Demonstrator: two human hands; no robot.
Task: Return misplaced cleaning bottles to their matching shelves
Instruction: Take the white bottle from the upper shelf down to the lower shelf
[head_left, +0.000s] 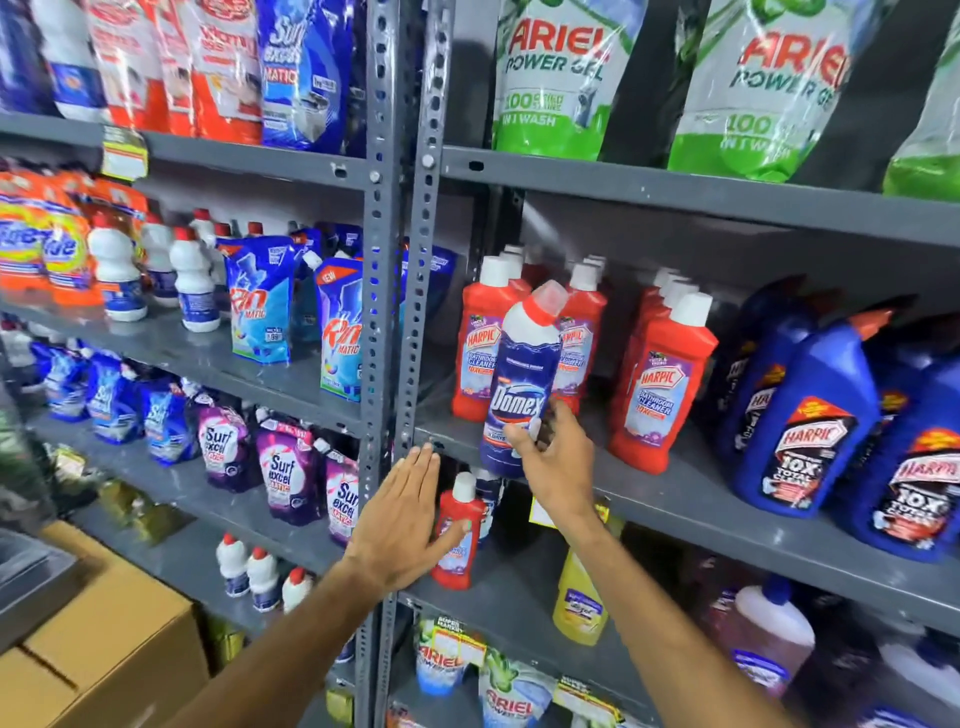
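Observation:
My right hand (553, 462) grips the lower part of a blue and white Domex bottle (522, 374) with a red and white cap, held tilted in front of the red Harpic bathroom cleaner bottles (662, 384) on the middle right shelf (675, 501). My left hand (402, 514) is spread flat with fingers apart, its thumb touching a small red Harpic bottle (457, 535) that stands on the shelf below. More white-capped bottles stand behind that small one, partly hidden.
Blue Harpic bottles (810, 415) fill the right of the middle shelf. A yellow bottle (579, 603) stands on the lower shelf. Grey slotted uprights (405, 312) divide the shelving; Rin and Surf Excel pouches (283, 467) sit left. Cardboard boxes (104, 639) lie at lower left.

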